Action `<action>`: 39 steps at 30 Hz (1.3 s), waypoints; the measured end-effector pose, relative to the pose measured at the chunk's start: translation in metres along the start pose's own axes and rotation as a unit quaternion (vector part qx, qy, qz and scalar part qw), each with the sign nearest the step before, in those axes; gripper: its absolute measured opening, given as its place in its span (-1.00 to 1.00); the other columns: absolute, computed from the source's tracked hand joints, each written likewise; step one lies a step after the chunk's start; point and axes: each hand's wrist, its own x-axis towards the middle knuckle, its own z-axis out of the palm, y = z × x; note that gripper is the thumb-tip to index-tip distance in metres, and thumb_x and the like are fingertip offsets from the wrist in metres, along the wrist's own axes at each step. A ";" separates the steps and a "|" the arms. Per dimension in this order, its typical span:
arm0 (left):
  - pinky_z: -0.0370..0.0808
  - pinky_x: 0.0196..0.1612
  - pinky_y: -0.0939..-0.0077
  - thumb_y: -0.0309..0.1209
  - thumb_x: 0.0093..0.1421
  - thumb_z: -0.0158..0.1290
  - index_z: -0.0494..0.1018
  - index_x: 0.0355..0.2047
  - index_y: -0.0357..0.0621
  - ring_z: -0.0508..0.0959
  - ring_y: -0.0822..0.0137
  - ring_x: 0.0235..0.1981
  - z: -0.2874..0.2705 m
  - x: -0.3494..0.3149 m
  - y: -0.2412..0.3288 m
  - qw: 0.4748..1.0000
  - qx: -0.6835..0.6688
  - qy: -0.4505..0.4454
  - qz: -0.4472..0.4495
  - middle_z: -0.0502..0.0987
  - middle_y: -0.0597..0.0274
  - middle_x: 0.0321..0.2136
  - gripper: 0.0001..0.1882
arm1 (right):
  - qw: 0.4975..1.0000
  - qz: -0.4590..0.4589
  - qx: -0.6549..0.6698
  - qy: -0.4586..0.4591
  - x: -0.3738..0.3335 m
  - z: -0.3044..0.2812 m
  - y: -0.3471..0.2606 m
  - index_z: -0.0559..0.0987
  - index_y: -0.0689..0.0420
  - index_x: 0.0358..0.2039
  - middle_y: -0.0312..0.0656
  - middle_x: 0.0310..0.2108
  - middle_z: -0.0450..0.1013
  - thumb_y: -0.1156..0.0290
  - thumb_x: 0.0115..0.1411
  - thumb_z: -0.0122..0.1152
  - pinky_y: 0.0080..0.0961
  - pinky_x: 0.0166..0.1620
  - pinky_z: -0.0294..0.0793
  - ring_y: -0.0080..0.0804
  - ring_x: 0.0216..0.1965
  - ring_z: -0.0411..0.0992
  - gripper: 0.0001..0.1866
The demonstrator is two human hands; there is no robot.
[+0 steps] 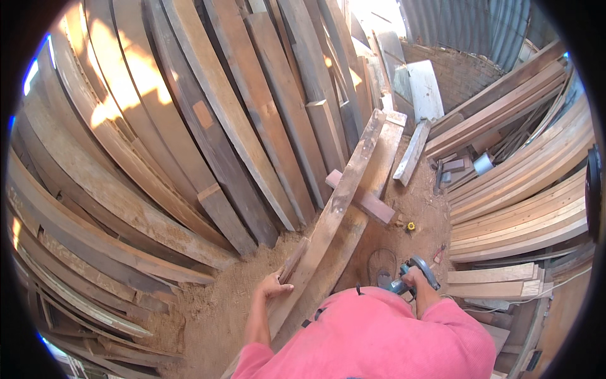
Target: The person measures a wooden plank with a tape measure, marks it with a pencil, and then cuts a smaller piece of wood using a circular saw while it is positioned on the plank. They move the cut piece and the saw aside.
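In the head view, the long beam (334, 215) lies slantwise in front of the person, its far end away from the pink-sleeved arms and its near end by the body. The step in hand looks like steadying this beam with one hand while the power saw (398, 287) is held off to its right, rather than in the wood; no blade is seen touching the beam. The next move would seem to call for a firm left hold and a clear cable before the saw is brought to the beam.

The left hand (273, 287) is at the beam's left edge, toward its near end. Its grip is partly curled, with fingers reaching onto the beam and against a short wood strip (294, 260) lying along that same side; whether it pinches the strip or only presses it, I cannot tell. Most of the beam therefore stretches beyond this grip. The right hand (413, 276), well apart from the beam on its right, has its grip closed around the saw's handle.

A reddish crosspiece (376, 206) passes beneath the beam, past its middle. A wide board (344, 247) runs along the beam's right side, and a yellow tape measure (411, 226) rests farther right of the beam, on the dusty ground.
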 end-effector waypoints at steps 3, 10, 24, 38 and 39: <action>0.37 0.28 0.28 -0.09 -0.01 0.29 0.29 0.34 -0.18 0.51 0.04 0.21 -0.008 -0.005 -0.026 0.997 0.050 0.056 -0.026 0.50 -0.15 0.18 -0.08 | 1.000 -0.009 -0.014 -0.005 -0.026 -0.004 -0.027 0.66 0.37 -0.20 0.16 -0.15 0.61 0.33 -0.01 0.26 -0.23 -0.08 0.58 -0.05 -0.05 0.61 -0.59; 0.43 0.22 0.22 -0.13 0.06 0.23 0.38 0.29 -0.01 0.54 0.00 0.17 -0.001 -0.013 -0.001 0.995 0.021 0.081 -0.048 0.54 -0.14 0.12 -0.25 | 0.996 -0.034 -0.080 0.008 0.010 0.012 0.001 0.69 0.32 -0.31 0.04 -0.34 0.64 0.20 0.03 0.28 -0.31 -0.18 0.57 -0.16 -0.24 0.63 -0.61; 0.47 0.15 0.07 -0.12 0.04 0.27 0.44 0.13 -0.24 0.55 -0.18 0.04 0.053 -0.011 0.001 0.968 0.016 0.247 -0.041 0.59 -0.23 -0.05 -0.31 | 0.997 0.002 0.080 0.004 0.057 0.011 0.011 0.63 0.42 -0.26 -0.05 -0.29 0.61 0.32 0.04 0.35 -0.37 -0.22 0.57 -0.29 -0.26 0.60 -0.62; 0.33 0.32 0.08 -0.01 -0.11 0.45 0.27 0.30 -0.23 0.39 -0.15 0.26 0.065 -0.005 0.032 0.951 0.095 0.255 -0.147 0.41 -0.24 0.21 0.03 | 0.998 -0.048 0.012 0.029 0.071 -0.055 0.015 0.68 0.40 -0.22 0.00 -0.22 0.66 0.32 0.02 0.28 -0.33 -0.08 0.59 -0.20 -0.14 0.65 -0.60; 0.32 0.33 0.07 -0.03 -0.10 0.45 0.27 0.31 -0.21 0.39 -0.15 0.26 0.064 -0.012 0.026 0.945 0.101 0.267 -0.161 0.40 -0.24 0.21 0.03 | 0.998 -0.054 -0.001 0.015 0.057 -0.055 -0.003 0.68 0.39 -0.21 0.00 -0.21 0.66 0.31 0.02 0.28 -0.33 -0.07 0.58 -0.21 -0.13 0.64 -0.59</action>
